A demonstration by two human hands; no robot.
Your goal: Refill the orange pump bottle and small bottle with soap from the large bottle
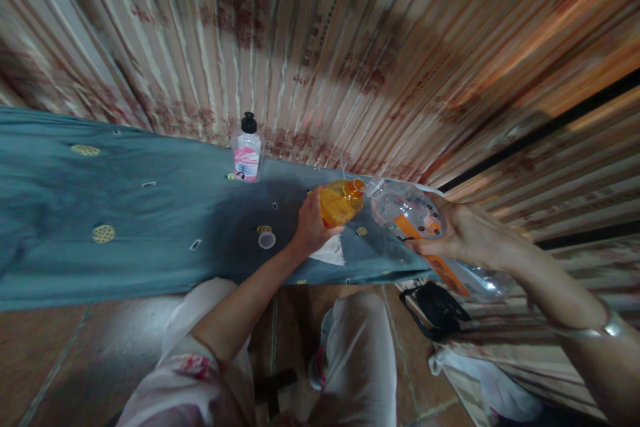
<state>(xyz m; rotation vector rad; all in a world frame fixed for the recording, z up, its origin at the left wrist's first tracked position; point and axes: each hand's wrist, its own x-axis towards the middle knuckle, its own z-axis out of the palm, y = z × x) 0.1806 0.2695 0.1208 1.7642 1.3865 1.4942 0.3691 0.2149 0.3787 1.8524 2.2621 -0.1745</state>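
Observation:
My left hand (313, 223) is wrapped round a small orange bottle (343, 201), tilted with its uncapped mouth pointing right. My right hand (463, 233) grips a large clear plastic bottle (403, 203) with an orange label band, lying almost sideways. The mouths of the two bottles meet or nearly meet; I cannot tell whether they touch. Under my left hand a piece of white cloth or paper (330, 251) lies on the table. Left of that hand rests a small round white cap (267, 240).
A clear bottle with a black top and pink label (247, 155) stands at the back of the narrow table with a teal cloth (165, 213). Behind it hangs a pleated patterned curtain (280, 47). On the floor at right are a black bag (437, 307) and white fabric (480, 380).

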